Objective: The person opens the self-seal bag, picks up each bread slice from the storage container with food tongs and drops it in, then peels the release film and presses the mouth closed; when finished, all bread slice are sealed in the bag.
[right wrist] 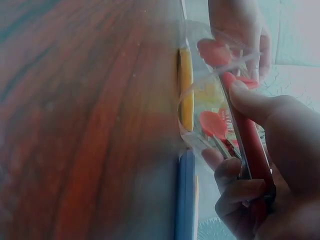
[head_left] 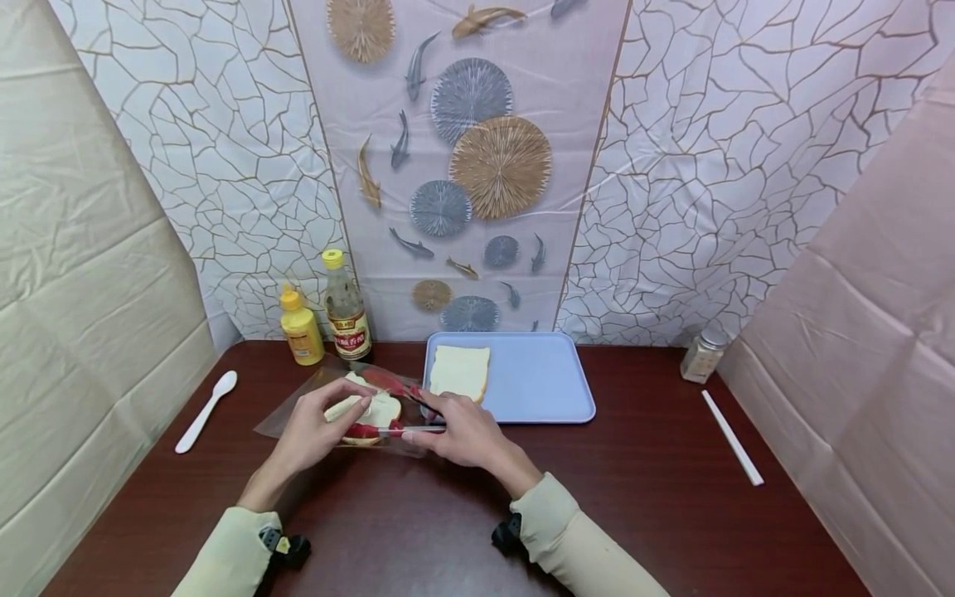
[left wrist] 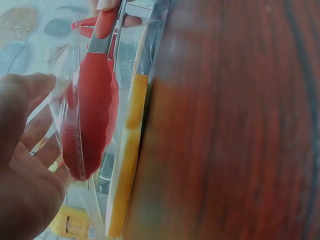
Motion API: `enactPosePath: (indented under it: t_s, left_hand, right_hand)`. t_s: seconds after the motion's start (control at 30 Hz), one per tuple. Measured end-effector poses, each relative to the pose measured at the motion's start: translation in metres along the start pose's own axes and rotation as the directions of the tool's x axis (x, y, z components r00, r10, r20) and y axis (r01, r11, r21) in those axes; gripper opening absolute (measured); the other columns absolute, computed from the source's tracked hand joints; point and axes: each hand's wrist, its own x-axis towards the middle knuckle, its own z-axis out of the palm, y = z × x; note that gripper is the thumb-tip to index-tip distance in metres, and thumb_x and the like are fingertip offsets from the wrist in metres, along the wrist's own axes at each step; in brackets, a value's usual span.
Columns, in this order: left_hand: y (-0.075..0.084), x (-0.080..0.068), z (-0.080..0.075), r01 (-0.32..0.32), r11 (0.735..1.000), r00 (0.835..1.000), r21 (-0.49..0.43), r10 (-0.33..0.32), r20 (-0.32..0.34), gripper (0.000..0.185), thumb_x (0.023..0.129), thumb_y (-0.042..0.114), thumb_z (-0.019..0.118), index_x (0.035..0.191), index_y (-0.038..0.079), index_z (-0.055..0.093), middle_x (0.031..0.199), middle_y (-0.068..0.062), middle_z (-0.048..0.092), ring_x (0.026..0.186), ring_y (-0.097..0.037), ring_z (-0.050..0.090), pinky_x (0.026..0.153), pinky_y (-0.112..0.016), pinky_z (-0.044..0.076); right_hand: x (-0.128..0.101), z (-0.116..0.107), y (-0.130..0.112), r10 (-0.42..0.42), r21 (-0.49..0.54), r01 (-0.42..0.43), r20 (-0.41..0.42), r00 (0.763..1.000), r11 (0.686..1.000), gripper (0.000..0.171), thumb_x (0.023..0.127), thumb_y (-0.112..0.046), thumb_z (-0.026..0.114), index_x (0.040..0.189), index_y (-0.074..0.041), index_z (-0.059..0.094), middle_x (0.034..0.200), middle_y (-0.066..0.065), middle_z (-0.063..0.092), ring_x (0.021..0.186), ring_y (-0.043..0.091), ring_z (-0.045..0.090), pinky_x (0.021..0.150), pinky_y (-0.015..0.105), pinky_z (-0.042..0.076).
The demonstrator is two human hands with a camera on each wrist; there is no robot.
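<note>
Red-tipped tongs (right wrist: 250, 142) with metal arms are gripped in my right hand (head_left: 466, 431), thumb along one handle and fingers curled round the other. Their spread red heads (left wrist: 92, 115) reach into a clear plastic bag (head_left: 282, 419), one on each side of a bread slice (head_left: 384, 410). The slice lies flat near the table, its yellow-brown crust (left wrist: 127, 165) showing in the left wrist view. My left hand (head_left: 319, 423) pinches the bag's film between thumb and fingers above the slice. Part of the bread is hidden by that hand.
Just right of the bag, a blue tray (head_left: 537, 381) holds another bread slice (head_left: 458, 371). Behind the bag stand a yellow squeeze bottle (head_left: 302, 332) and a dark sauce bottle (head_left: 347, 319). A white spoon (head_left: 205, 413) lies left; a shaker jar (head_left: 704, 356) and white stick (head_left: 733, 438) are right.
</note>
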Motion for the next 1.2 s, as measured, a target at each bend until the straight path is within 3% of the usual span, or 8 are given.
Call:
enactPosePath:
  t_s: [0.13, 0.27, 0.43, 0.53, 0.7, 0.8, 0.93, 1.2]
  left_hand:
    - [0.000, 0.000, 0.000, 0.009, 1.000, 1.000, 0.005, -0.009, -0.017, 0.010, 0.103, 0.032, 0.077, 0.113, 0.031, 0.077, 0.113, 0.011, 0.080, 0.113, -0.013, 0.074, 0.102, -0.045, 0.058]
    - [-0.002, 0.001, 0.000, 0.018, 1.000, 1.000, -0.008, -0.018, -0.020, 0.010, 0.103, 0.031, 0.077, 0.113, 0.028, 0.077, 0.113, 0.006, 0.080, 0.114, -0.016, 0.074, 0.104, -0.048, 0.058]
    - [-0.005, 0.002, 0.002, 0.048, 0.994, 0.998, -0.099, -0.045, 0.037, 0.012, 0.105, 0.021, 0.074, 0.116, 0.019, 0.074, 0.117, -0.004, 0.079, 0.116, -0.021, 0.074, 0.110, -0.060, 0.056]
    - [-0.007, 0.002, 0.002, 0.073, 0.991, 0.996, -0.110, -0.067, 0.064, 0.012, 0.105, 0.017, 0.073, 0.117, 0.016, 0.072, 0.120, -0.009, 0.079, 0.118, -0.023, 0.073, 0.110, -0.063, 0.055]
    - [-0.007, 0.002, -0.001, 0.070, 0.997, 0.997, 0.011, -0.071, 0.018, 0.011, 0.105, 0.019, 0.074, 0.115, 0.019, 0.073, 0.118, -0.004, 0.081, 0.118, -0.022, 0.075, 0.104, -0.057, 0.058]
    - [-0.008, 0.001, -0.003, 0.071, 0.993, 0.997, 0.094, -0.068, -0.031, 0.010, 0.104, 0.017, 0.074, 0.114, 0.016, 0.074, 0.116, -0.005, 0.082, 0.117, -0.027, 0.077, 0.102, -0.056, 0.057]
    - [-0.009, 0.000, -0.006, 0.103, 0.979, 0.993, 0.174, -0.092, -0.068, 0.006, 0.103, 0.014, 0.074, 0.108, 0.010, 0.075, 0.111, -0.012, 0.082, 0.115, -0.034, 0.076, 0.102, -0.057, 0.056]
    - [-0.007, 0.000, -0.011, 0.165, 0.962, 0.985, 0.215, -0.150, -0.086, 0.007, 0.101, 0.012, 0.074, 0.108, 0.010, 0.075, 0.112, -0.016, 0.082, 0.116, -0.038, 0.075, 0.103, -0.059, 0.056]
  right_hand:
    - [-0.002, -0.003, 0.003, 0.002, 0.020, -0.003, 0.004, 1.000, 1.000, 0.076, 0.099, -0.062, 0.071, 0.160, -0.021, 0.054, 0.143, 0.008, 0.072, 0.114, 0.018, 0.072, 0.087, 0.034, 0.059]
    - [-0.007, -0.008, 0.006, 0.010, 0.039, -0.010, 0.009, 1.000, 0.999, 0.069, 0.099, -0.059, 0.073, 0.156, -0.024, 0.059, 0.141, 0.009, 0.073, 0.101, 0.016, 0.070, 0.085, 0.031, 0.056]
    - [-0.018, -0.016, 0.012, -0.008, 0.065, 0.008, -0.001, 1.000, 0.998, 0.063, 0.099, -0.054, 0.076, 0.153, -0.025, 0.063, 0.142, 0.006, 0.073, 0.098, 0.016, 0.066, 0.087, 0.032, 0.055]
    - [-0.026, -0.021, 0.020, -0.018, 0.074, 0.018, 0.007, 1.000, 0.997, 0.062, 0.100, -0.054, 0.075, 0.153, -0.025, 0.063, 0.133, 0.005, 0.076, 0.092, 0.015, 0.064, 0.084, 0.031, 0.054]
    - [-0.037, -0.031, 0.032, -0.032, 0.076, 0.033, -0.007, 0.999, 0.997, 0.060, 0.100, -0.053, 0.075, 0.151, -0.022, 0.065, 0.132, 0.009, 0.078, 0.089, 0.009, 0.064, 0.084, 0.029, 0.054]
    - [-0.042, -0.037, 0.040, -0.023, 0.086, 0.025, -0.023, 0.999, 0.996, 0.061, 0.100, -0.052, 0.076, 0.151, -0.021, 0.064, 0.115, 0.009, 0.081, 0.078, 0.010, 0.061, 0.077, 0.029, 0.053]
    - [-0.046, -0.044, 0.051, 0.002, 0.054, 0.002, -0.084, 0.996, 0.999, 0.068, 0.098, -0.049, 0.080, 0.154, -0.017, 0.061, 0.100, 0.004, 0.077, 0.077, 0.014, 0.060, 0.073, 0.030, 0.051]
    - [-0.050, -0.045, 0.060, 0.111, -0.017, -0.116, -0.186, 0.976, 0.993, 0.081, 0.095, -0.048, 0.084, 0.158, -0.007, 0.055, 0.107, 0.010, 0.072, 0.095, 0.023, 0.065, 0.085, 0.041, 0.057]
